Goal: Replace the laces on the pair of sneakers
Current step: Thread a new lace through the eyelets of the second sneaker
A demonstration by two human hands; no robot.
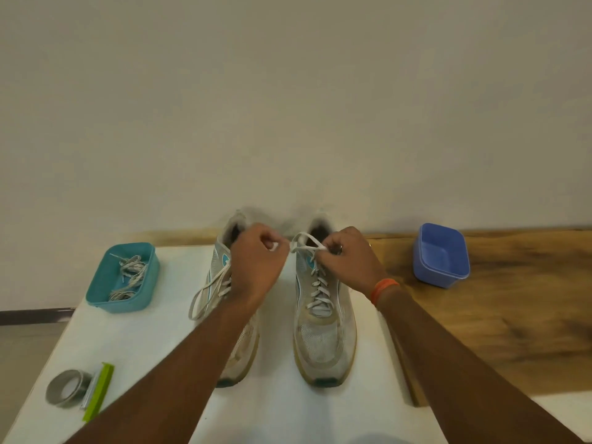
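Two worn white sneakers stand side by side on the white table, toes toward me. The right sneaker (pixel 323 331) is laced with a white lace (pixel 307 243) whose ends form loops at the top eyelets. My left hand (pixel 256 264) pinches one end of that lace, and my right hand (pixel 347 261) pinches the other end beside a loop. The left sneaker (pixel 238 344) lies partly under my left forearm, with its white lace (pixel 205 293) hanging in a loose loop on its left side.
A teal tray (pixel 96 291) at the left holds several loose old laces (pixel 129 275). A blue tub (pixel 440 254) sits on the wooden top (pixel 499 315) at right. A grey tape roll (pixel 65 387) and a green clip (pixel 97 390) lie near the front left.
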